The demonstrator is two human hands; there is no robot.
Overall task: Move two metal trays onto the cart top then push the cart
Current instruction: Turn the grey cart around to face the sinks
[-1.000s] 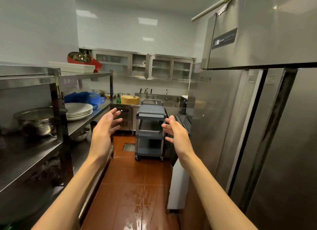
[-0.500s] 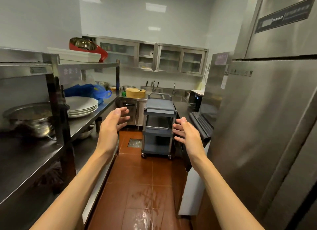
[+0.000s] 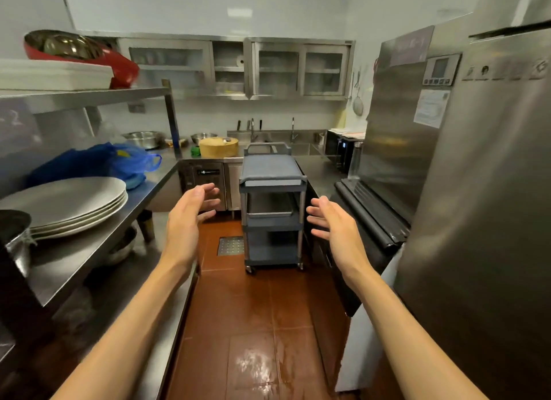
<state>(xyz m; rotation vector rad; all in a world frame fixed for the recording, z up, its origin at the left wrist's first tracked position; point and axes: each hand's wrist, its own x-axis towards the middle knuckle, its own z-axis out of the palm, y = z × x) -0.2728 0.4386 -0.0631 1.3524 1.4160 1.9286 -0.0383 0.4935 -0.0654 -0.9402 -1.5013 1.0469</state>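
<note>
Empty hands (image 3: 190, 217) (image 3: 334, 223) spread before the cart (image 3: 272, 173).

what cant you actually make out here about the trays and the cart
- Flat metal tray on the grey three-shelf cart's middle shelf, head view: the top shelf hides its far part; whether a second lies under it is unclear.
- Bottom shelf: shadowed, contents unclear.
- Cart top: seen at a low angle.
- Left hand, right hand: open, empty.
</note>
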